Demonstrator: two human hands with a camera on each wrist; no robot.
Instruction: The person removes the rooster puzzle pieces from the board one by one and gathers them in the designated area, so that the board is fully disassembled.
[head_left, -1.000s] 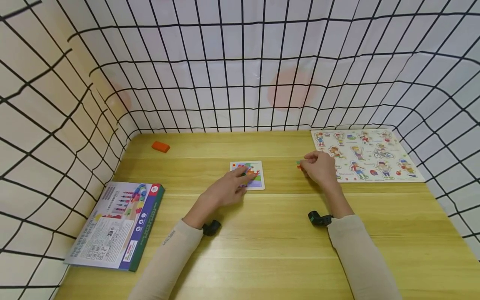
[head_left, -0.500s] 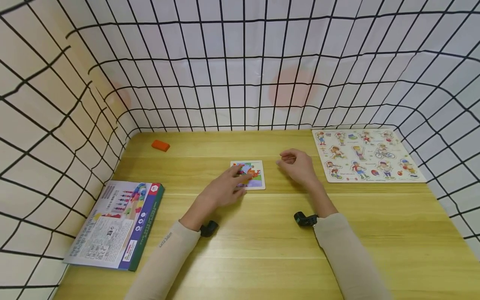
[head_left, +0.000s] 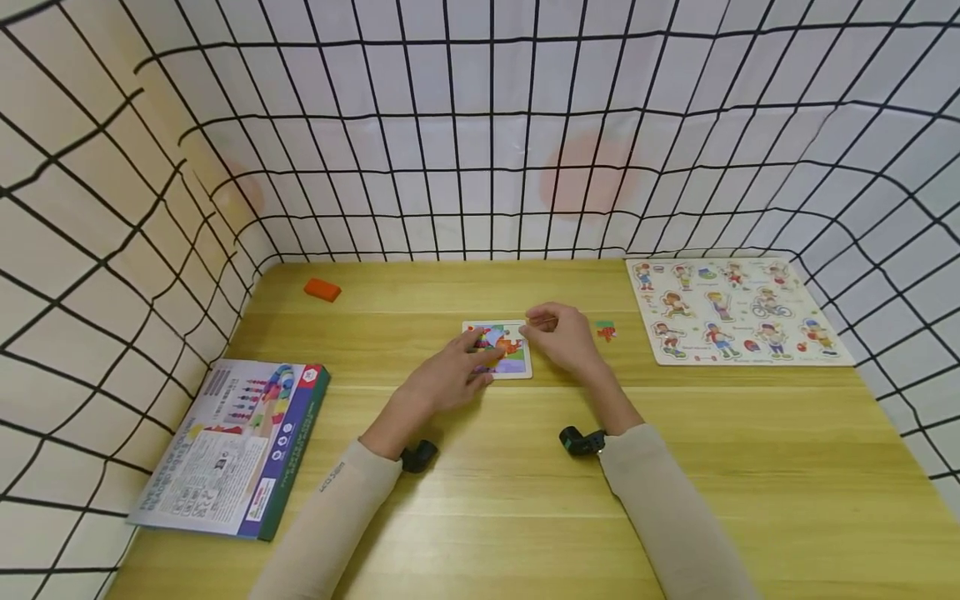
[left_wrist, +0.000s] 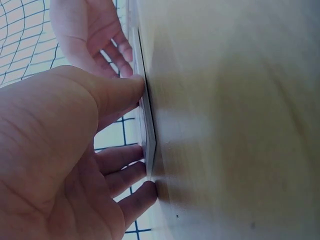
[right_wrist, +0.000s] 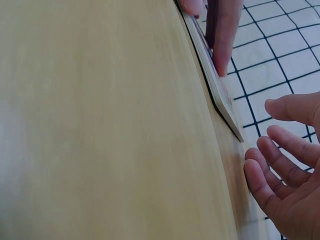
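Observation:
A small square jigsaw puzzle (head_left: pixel 516 365) in a white frame lies flat mid-table, its picture partly covered. My left hand (head_left: pixel 441 379) rests on its left side with fingers spread; in the left wrist view the thumb and fingertips touch the board's edge (left_wrist: pixel 148 125). Beside the puzzle's upper right corner is my right hand (head_left: pixel 567 340). In the right wrist view, this hand's fingers (right_wrist: pixel 285 170) are loosely bent, the thumb stands apart from them, and nothing is visible between them. A loose red-and-green puzzle piece (head_left: pixel 606 331) lies on the table right of the right hand.
A larger board (head_left: pixel 738 312) with pictures of children playing sports lies at the back right. An orange-red block (head_left: pixel 322 290) is at the back left. A flat toy box (head_left: pixel 232 450) lies on the left. Black wire grid (head_left: pixel 491 150) encloses the table's back and sides.
My right hand has let go of the red-and-green puzzle piece and moved left to the puzzle's right side. The piece now lies uncovered. My left hand has stayed on the puzzle.

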